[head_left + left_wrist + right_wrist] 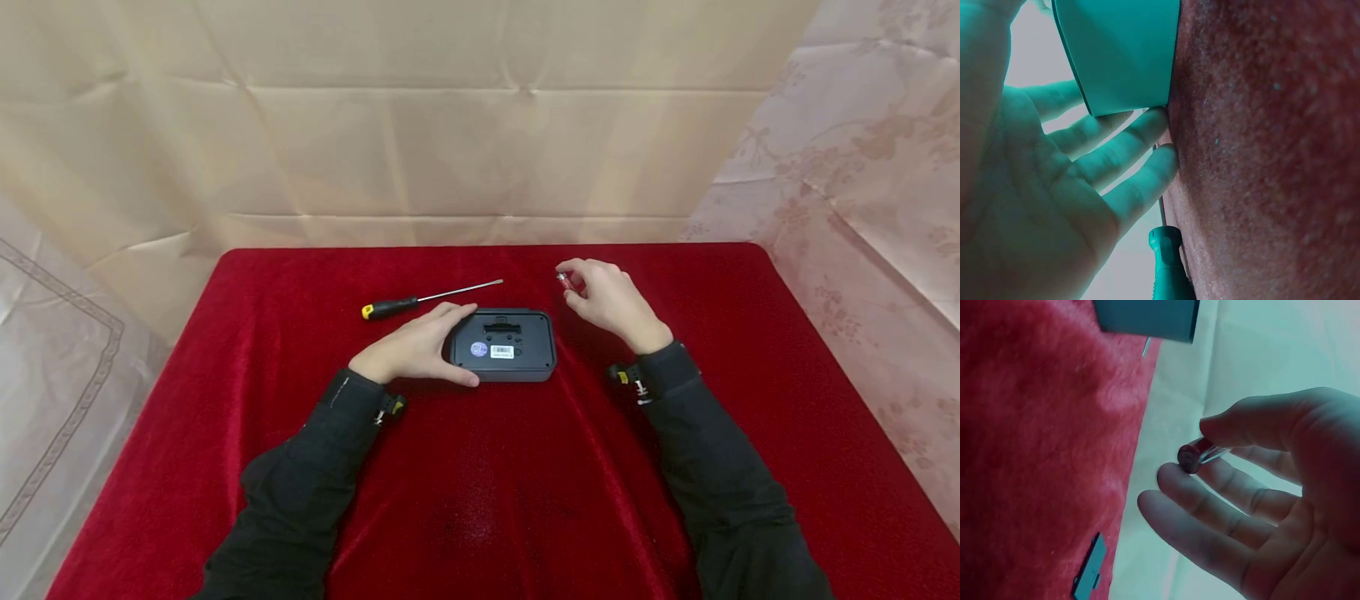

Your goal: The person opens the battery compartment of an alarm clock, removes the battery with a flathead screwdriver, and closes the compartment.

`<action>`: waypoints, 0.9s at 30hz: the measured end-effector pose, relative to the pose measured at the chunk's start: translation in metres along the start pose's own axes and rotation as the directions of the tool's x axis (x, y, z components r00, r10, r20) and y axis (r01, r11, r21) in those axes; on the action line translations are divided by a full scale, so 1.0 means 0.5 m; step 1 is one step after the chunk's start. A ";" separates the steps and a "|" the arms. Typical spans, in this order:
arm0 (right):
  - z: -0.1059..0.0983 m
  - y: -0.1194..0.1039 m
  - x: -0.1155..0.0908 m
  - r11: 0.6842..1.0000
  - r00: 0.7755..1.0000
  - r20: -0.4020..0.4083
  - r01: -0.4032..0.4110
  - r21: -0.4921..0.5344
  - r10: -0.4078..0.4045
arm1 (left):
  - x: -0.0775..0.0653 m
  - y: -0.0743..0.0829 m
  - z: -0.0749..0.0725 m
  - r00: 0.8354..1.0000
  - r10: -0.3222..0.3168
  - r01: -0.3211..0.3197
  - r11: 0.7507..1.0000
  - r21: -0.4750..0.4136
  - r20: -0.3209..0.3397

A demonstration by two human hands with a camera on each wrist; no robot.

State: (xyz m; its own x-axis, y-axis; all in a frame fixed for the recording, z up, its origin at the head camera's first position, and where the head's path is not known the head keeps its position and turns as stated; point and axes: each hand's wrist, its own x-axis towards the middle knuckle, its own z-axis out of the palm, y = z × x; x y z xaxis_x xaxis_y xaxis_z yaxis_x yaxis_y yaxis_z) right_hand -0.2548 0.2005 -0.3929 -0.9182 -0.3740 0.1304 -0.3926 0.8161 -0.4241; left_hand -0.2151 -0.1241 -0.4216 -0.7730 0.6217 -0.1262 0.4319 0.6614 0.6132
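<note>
A black rectangular electronic device (534, 342) lies on the red cloth with its back up. That back carries a white barcode label, a round purple sticker and an uncovered battery slot (502, 327). My left hand (417, 346) grips the device's left end, thumb along the near side and fingers at the far side. Off to the right and above the cloth, my right hand (609, 302) pinches a small red battery (564, 282) between thumb and fingers. In the right wrist view the battery (1190, 457) shows one end; whether a second one sits behind it I cannot tell.
Behind the left hand lies a screwdriver (390, 308) with a black and yellow handle, its shaft pointing right. A small dark cover (1089, 569) rests on the cloth in the right wrist view. Past the table's far edge hangs a beige curtain (450, 150).
</note>
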 end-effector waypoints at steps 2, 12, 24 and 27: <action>-0.001 0.009 -0.001 1.000 1.000 0.021 -0.014 -0.010 0.014 | 0.000 0.001 0.000 1.000 -0.001 0.001 1.000 -0.004 0.002; -0.007 0.038 -0.008 0.998 0.986 0.155 -0.062 -0.026 0.066 | 0.001 0.003 0.001 1.000 0.001 -0.001 1.000 0.002 -0.003; -0.025 0.064 -0.014 0.999 0.934 0.356 -0.041 0.021 0.031 | 0.001 0.001 0.002 1.000 0.003 -0.003 1.000 0.000 -0.002; -0.025 0.068 -0.014 0.999 0.932 0.360 -0.040 0.011 0.034 | 0.001 -0.001 0.002 1.000 0.004 -0.004 1.000 -0.004 -0.002</action>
State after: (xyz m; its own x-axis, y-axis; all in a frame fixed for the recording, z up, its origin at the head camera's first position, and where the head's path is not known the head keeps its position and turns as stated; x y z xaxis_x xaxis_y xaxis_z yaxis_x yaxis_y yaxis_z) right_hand -0.2624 0.2365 -0.3973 -0.8503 -0.4801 -0.2157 -0.3548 0.8256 -0.4387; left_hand -0.2151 -0.1235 -0.4227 -0.7726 0.6231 -0.1221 0.4328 0.6575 0.6167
